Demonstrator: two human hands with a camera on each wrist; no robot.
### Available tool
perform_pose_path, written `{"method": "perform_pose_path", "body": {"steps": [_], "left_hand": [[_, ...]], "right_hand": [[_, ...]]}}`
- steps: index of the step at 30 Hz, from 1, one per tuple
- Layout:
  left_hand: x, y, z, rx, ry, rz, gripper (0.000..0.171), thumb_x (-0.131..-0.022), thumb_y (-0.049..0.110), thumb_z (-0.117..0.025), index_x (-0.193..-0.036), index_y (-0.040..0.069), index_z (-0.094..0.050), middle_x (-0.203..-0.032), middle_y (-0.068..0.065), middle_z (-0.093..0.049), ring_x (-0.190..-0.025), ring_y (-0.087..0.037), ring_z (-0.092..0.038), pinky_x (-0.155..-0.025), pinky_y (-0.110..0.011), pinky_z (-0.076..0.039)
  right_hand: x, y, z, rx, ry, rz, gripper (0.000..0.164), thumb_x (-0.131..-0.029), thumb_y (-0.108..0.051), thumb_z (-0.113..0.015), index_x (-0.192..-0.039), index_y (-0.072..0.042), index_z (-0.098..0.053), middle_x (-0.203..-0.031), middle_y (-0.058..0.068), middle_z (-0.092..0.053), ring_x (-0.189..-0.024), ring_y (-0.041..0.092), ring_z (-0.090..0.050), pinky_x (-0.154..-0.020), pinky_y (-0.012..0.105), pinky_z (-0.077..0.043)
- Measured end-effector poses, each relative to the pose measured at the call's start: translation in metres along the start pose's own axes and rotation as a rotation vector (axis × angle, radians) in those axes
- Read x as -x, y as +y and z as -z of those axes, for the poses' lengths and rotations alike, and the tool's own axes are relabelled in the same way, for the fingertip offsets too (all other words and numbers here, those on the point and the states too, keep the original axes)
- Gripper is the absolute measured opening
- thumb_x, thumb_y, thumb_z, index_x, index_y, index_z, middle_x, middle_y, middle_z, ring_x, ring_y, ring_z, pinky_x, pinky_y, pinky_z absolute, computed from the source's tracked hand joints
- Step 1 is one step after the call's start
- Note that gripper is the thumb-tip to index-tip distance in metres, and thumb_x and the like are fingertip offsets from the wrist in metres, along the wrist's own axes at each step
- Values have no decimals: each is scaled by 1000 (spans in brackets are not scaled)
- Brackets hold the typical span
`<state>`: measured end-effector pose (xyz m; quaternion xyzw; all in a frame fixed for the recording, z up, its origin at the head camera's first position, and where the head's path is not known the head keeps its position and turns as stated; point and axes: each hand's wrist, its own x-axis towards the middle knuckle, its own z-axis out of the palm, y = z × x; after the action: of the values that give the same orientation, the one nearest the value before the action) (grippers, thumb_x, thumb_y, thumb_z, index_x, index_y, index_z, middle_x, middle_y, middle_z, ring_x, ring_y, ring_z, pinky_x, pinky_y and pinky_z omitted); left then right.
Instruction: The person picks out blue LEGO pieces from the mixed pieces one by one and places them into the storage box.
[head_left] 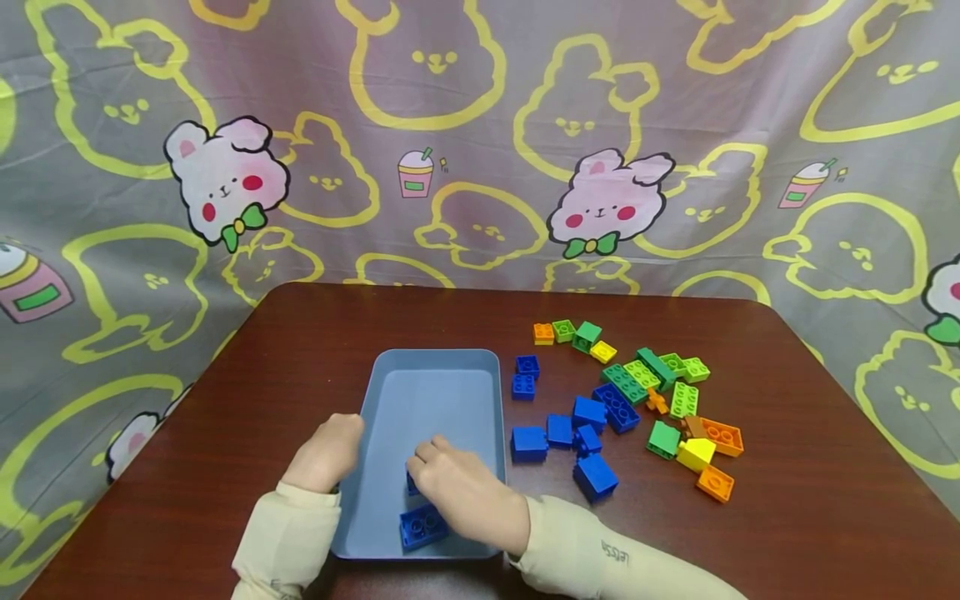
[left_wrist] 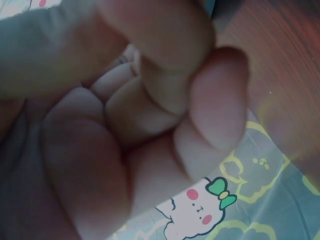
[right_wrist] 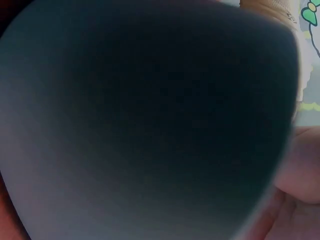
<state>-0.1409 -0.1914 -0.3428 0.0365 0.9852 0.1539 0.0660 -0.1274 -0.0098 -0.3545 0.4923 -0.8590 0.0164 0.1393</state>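
A blue-grey tray (head_left: pixel 431 400) lies on the table between the hands. Curled fingers show on my left hand (head_left: pixel 326 454), which overlaps the tray's left rim; the left wrist view shows the bent fingers (left_wrist: pixel 220 100) with no brick among them. My right hand (head_left: pixel 468 492) reaches over the tray's near half, fingertips down on a blue brick (head_left: pixel 412 483) that they mostly cover. Just nearer lies a second blue brick (head_left: pixel 422 527), its right end under the hand. A dark, blurred shape fills most of the right wrist view and hides the fingertips.
Right of the tray lie several blue bricks (head_left: pixel 529 444). Farther right are green bricks (head_left: pixel 624 383), orange bricks (head_left: pixel 716 483) and a yellow brick (head_left: pixel 696 455). A short row with another orange brick (head_left: pixel 543 333) sits behind. A patterned curtain (head_left: pixel 480 150) hangs past the table (head_left: pixel 315 342).
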Motion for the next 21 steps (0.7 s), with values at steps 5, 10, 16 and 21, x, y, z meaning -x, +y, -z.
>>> {"method": "perform_pose_path", "body": {"steps": [5, 10, 16, 21], "left_hand": [[-1, 1, 0, 14, -8, 17, 34, -81, -14, -37, -54, 8, -37, -51, -4, -30, -46, -15, -36, -44, -27, -33], [0, 0, 0, 32, -5, 13, 36, -81, -14, -36, -53, 9, -34, -50, -3, -29, -46, -15, -33, -44, -26, -31], [1, 0, 0, 51, -1, 18, 35, -81, -12, -37, -54, 10, -34, -50, -2, -29, -46, -14, -34, -44, -27, -33], [1, 0, 1, 42, -1, 17, 34, -80, -11, -38, -54, 9, -36, -50, -2, -30, -46, -14, -35, -45, -27, -33]], "right_hand": [[-1, 1, -2, 2, -14, 5, 17, -75, 1, -66, -89, -7, -64, -80, 0, -56, -69, 11, -45, -50, 15, -42], [-1, 1, -3, 25, -46, 0, 12, -76, -1, -65, -85, -9, -64, -77, -2, -55, -67, 9, -44, -50, 16, -41], [-2, 1, -6, 18, -64, 11, 13, -75, -1, -66, -84, -10, -63, -75, -2, -54, -65, 9, -43, -50, 16, -40], [-3, 1, -8, 11, -59, 42, 12, -75, -1, -66, -84, -9, -63, -74, -2, -54, -63, 9, -42, -50, 16, -37]]}}
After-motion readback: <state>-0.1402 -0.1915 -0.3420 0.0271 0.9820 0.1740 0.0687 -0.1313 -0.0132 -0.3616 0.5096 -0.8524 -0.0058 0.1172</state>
